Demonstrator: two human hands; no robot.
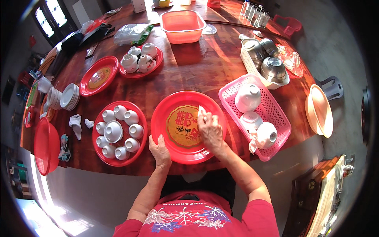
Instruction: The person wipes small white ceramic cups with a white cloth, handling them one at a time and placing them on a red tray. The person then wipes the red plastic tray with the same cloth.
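Observation:
A round red tray (161,118) with a printed yellow centre lies before me at the table's near edge. My left hand (160,151) rests on its lower left rim, thumb on top. In my right hand (210,130) is a crumpled white tissue (202,110), pressed on the right part of the tray's printed centre. Left of it a second red tray (141,151) bears several small white cups ringed around a larger white lidded bowl (113,131). To the right stands a pink perforated basket (274,115) with white bowls (248,97) and a crumpled tissue (253,142).
Farther back are an oval red tray (86,84), a tray of white teapots (146,63), a red basin (183,35), and a cream basket (247,59) of steel bowls. Stacked white saucers (70,96), rags (75,126) and a red basket (47,148) lie left; a peach basin (318,112) stands right.

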